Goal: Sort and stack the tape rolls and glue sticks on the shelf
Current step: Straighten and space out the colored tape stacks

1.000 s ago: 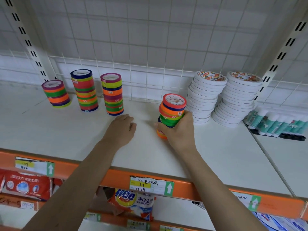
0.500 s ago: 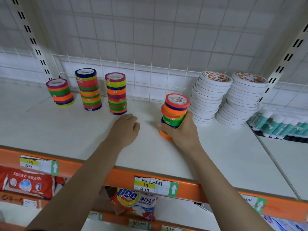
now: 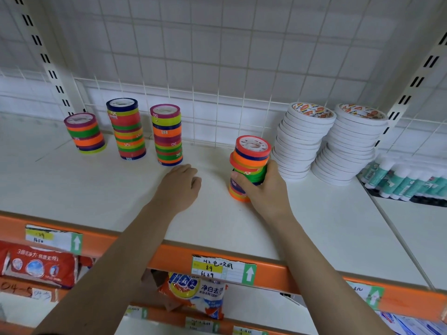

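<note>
Nothing much shifting since before, I'm still gripping the leaning coloured tape stack (image 3: 250,165) in my right hand (image 3: 264,189), mid-shelf (image 3: 96,189), left hand (image 3: 180,187) resting loosely curled beside it; I'm judging next it's sliding left toward the three standing stacks (image 3: 167,135), kept straight.

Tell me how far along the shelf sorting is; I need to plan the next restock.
Mostly done: three coloured tape stacks stand at the back left, two white tape stacks lean at the right, and the glue sticks lie in a row. In hand: the right hand grips a crooked fourth coloured stack; the left hand rests on the shelf. Left: straightening it and placing it beside the others.
</note>
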A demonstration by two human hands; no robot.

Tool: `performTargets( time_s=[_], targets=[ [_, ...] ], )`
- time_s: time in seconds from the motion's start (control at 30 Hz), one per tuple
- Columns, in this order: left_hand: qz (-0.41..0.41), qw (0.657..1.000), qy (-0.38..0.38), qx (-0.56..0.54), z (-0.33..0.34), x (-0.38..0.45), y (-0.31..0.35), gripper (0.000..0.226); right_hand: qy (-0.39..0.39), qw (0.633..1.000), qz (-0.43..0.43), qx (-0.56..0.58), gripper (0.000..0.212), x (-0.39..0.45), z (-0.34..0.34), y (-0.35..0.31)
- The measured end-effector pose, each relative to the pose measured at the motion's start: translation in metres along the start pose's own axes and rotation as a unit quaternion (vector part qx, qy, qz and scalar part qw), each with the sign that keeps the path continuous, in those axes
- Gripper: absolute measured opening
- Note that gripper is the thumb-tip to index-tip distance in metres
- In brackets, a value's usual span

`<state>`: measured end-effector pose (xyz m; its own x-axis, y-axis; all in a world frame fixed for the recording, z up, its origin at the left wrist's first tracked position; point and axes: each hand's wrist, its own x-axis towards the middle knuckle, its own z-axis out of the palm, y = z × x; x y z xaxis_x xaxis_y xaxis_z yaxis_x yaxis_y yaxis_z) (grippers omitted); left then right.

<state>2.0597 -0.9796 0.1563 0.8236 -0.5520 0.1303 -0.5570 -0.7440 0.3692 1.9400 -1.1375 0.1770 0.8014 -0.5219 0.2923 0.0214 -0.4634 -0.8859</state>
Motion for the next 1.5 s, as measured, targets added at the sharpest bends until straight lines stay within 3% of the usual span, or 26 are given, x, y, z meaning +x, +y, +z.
performTargets(
  time_s=[0.1, 0.2, 0.3, 0.43, 0.6, 0.73, 0.93, 1.5],
  targets=[
    [0.000, 1.000, 0.000, 0.001, -0.001, 0.000, 0.001, 0.043, 0.009, 1.000, 0.002, -0.005, 0.050, -0.002, 0.001, -0.001],
    [-0.001, 1.000, -0.002, 0.004, 0.000, 0.000, 0.001, 0.044, 0.048, 0.999, 0.016, -0.016, 0.068, -0.004, 0.004, 0.000],
    [-0.002, 1.000, -0.001, 0.002, 0.000, 0.000, 0.000, 0.044, 0.082, 0.995, 0.011, -0.047, 0.062, -0.004, 0.006, 0.003],
    [-0.003, 1.000, -0.002, 0.003, 0.000, 0.001, 0.001, 0.044, 0.037, 0.999, 0.013, -0.020, 0.046, -0.002, -0.002, 0.000],
    [0.000, 1.000, 0.000, 0.005, -0.001, 0.000, 0.001, 0.044, -0.011, 1.000, -0.004, 0.004, 0.065, -0.003, -0.004, -0.003],
    [-0.001, 1.000, 0.002, 0.003, -0.001, -0.001, 0.002, 0.043, 0.002, 1.000, -0.005, -0.008, 0.071, -0.002, -0.003, -0.001],
    [-0.003, 1.000, -0.002, 0.006, -0.001, -0.001, 0.001, 0.044, -0.002, 0.999, -0.013, -0.033, 0.061, -0.002, -0.004, 0.001],
    [-0.004, 1.000, 0.000, 0.009, -0.002, -0.001, 0.003, 0.044, -0.037, 0.998, -0.027, -0.042, 0.062, -0.002, -0.005, 0.001]
  ],
)
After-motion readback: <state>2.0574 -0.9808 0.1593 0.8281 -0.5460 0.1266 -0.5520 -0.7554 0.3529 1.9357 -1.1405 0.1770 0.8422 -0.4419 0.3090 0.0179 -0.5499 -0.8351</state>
